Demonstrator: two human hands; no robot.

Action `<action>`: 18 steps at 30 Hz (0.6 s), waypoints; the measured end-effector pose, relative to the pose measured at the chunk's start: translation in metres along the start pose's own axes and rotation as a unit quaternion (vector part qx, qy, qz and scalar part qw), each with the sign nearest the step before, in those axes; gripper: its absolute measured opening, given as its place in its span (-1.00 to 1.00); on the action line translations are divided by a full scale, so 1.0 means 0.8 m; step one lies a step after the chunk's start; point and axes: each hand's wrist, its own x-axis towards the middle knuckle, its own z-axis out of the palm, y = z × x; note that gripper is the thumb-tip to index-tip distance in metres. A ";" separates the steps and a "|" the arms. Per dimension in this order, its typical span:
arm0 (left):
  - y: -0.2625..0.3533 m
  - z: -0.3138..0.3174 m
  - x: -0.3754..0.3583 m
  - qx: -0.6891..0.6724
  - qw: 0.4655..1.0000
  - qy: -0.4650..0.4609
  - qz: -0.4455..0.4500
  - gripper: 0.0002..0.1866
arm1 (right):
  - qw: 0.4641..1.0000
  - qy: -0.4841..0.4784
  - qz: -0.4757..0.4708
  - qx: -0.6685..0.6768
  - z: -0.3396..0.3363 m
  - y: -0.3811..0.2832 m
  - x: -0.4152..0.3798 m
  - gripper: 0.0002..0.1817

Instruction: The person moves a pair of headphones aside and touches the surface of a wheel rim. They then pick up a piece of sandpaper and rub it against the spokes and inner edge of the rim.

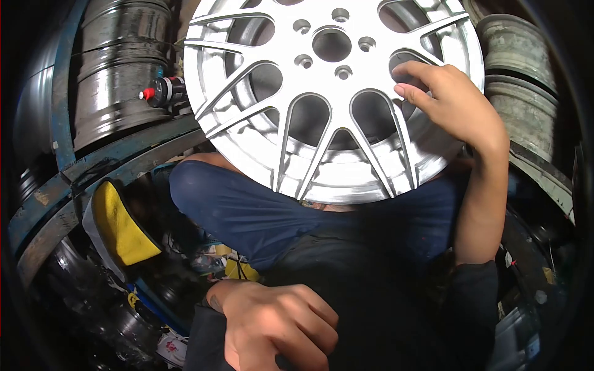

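A silver multi-spoke alloy wheel [322, 99] stands tilted on my lap, its face toward me. My right hand [448, 102] grips the wheel's right side, fingers hooked through a gap between spokes. My left hand [278, 328] rests low near my knee, fingers curled into a loose fist with nothing visible in it. My legs in dark blue trousers [247, 210] lie under the wheel.
Bare metal rims [120, 68] are stacked at the left, with more worn rims [520, 80] at the right. A spray can with a red nozzle [162, 91] lies beside the wheel's left edge. A yellow pad [120, 226] sits at lower left among dark rims.
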 end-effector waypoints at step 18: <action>-0.072 -0.038 -0.055 0.583 0.613 -0.052 -0.531 -0.79 | 0.996 0.010 0.029 -0.079 -0.005 0.005 0.000 -0.59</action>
